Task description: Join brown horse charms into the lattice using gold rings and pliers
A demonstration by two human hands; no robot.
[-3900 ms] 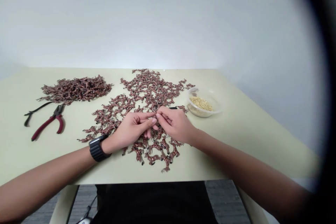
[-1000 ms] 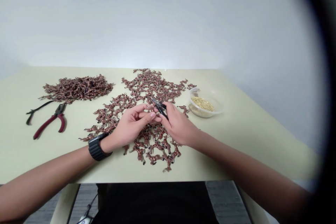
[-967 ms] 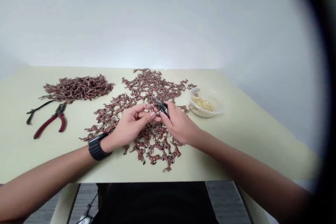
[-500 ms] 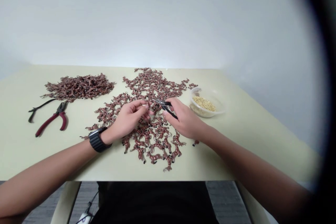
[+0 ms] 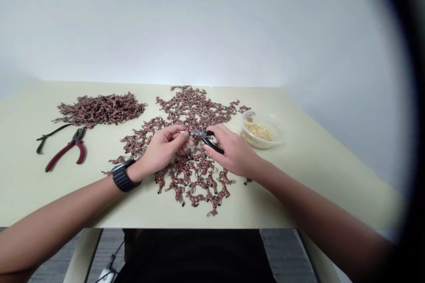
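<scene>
My right hand is closed round small black-handled pliers. Their jaws point left and reach the fingertips of my left hand. Thumb and index finger of that hand are pinched together; whatever lies between them is too small and too covered to make out. Below and around both hands, brown reindeer figures with dark feet lie spread over the table, some partly hidden by the hands.
A dense heap of similar brown figures lies at the back left. In front of it are red-handled pliers and a black strip-like tool. A clear plastic bowl of tiny gold pieces stands to the right.
The pliers have turned and moved slightly down and left, so their jaws now meet my left fingertips. My left hand has stayed nearly still.
</scene>
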